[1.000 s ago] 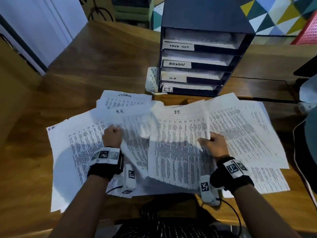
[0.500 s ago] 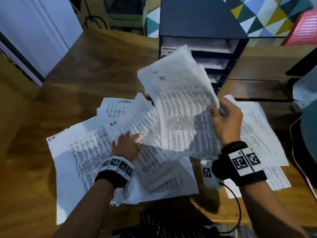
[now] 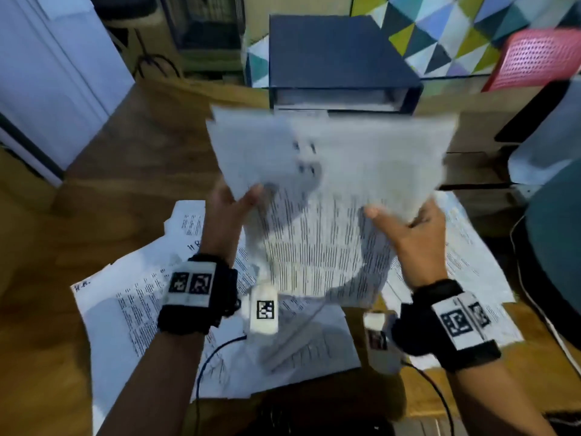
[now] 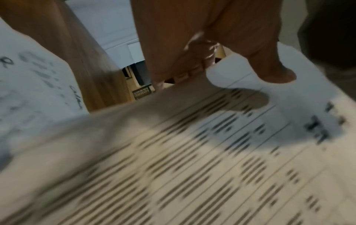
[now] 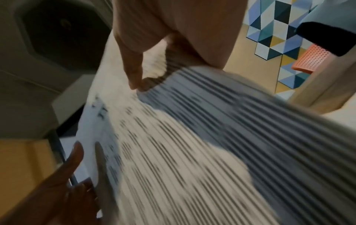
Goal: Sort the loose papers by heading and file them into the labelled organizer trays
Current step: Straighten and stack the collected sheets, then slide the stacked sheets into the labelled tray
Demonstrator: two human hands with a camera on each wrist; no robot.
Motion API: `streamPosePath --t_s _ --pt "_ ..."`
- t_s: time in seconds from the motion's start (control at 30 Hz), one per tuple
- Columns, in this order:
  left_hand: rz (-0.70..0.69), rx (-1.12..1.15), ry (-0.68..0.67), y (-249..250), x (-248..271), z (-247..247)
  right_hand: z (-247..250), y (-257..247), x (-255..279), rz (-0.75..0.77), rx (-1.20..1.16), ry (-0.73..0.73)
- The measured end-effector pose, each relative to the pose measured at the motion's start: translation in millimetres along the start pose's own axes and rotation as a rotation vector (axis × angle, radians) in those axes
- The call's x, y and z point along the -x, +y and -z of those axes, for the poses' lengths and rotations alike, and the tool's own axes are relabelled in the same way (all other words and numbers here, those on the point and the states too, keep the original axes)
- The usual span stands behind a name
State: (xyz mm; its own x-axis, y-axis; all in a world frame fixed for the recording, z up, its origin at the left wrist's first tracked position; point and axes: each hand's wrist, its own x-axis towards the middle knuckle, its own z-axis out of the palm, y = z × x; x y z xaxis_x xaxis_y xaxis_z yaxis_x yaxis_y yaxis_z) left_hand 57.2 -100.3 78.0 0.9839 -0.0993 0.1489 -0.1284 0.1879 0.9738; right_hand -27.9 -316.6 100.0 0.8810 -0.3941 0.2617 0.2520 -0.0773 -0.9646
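Both the left hand (image 3: 231, 209) and the right hand (image 3: 405, 225) pinch the held sheets (image 3: 330, 171) by the edges, so they could buckle against the organizer (image 3: 339, 58) tray

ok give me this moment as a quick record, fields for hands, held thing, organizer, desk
left hand: grips the left edge of the held papers
right hand: grips their right edge
held papers: printed sheets, lifted off the desk, blurred, in front of the organizer
organizer: dark blue, only the top tray shows
desk: wooden, loose papers spread beneath the hands
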Motion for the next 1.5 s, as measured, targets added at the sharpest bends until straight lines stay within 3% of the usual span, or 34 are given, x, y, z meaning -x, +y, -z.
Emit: streamPosePath --t_s 0.07,0.2,0.37,0.47,0.53,0.73,0.97,1.13,1.23,1.33,1.5 --pt "0.068 -0.055 0.028 -16.0 14.1 -0.7 0.4 13.3 14.7 -0.095 -0.014 0.016" --pt "0.119 -0.156 -0.047 -39.6 37.6 -7.4 -0.8 30.8 28.6 -0.155 0.033 0.003" --pt "-0.06 -0.071 0.015 -6.8 39.6 -16.7 1.1 8.2 23.6 -0.036 -0.073 0.105" --pt "-0.19 -0.014 0.014 13.2 36.8 -19.2 1.9 -14.3 18.8 0.099 -0.099 0.108" --pt "-0.204 -0.001 -0.002 15.9 38.6 -20.0 2.5 -15.0 19.0 0.115 -0.082 0.088" --pt "0.026 -0.074 -0.041 -25.3 38.5 -19.2 -1.7 27.6 20.6 -0.163 -0.057 0.007" --pt "0.132 -0.031 -0.112 -53.9 16.2 -28.9 2.5 56.8 -3.5 -0.245 0.055 0.062" --pt "0.277 -0.341 0.127 -85.3 -15.4 -42.0 10.5 88.8 -36.3 -0.315 0.229 0.156" --pt "0.413 -0.467 0.157 -113.1 -28.0 -45.8 18.5 111.3 -47.0 -0.393 0.381 0.154" --pt "0.566 -0.448 0.133 -136.8 -31.8 -48.5 25.7 129.9 -52.5 -0.508 0.48 0.078" --pt "0.648 -0.27 0.188 -146.8 -52.7 -50.0 29.1 138.0 -64.4 -0.616 0.514 -0.005"
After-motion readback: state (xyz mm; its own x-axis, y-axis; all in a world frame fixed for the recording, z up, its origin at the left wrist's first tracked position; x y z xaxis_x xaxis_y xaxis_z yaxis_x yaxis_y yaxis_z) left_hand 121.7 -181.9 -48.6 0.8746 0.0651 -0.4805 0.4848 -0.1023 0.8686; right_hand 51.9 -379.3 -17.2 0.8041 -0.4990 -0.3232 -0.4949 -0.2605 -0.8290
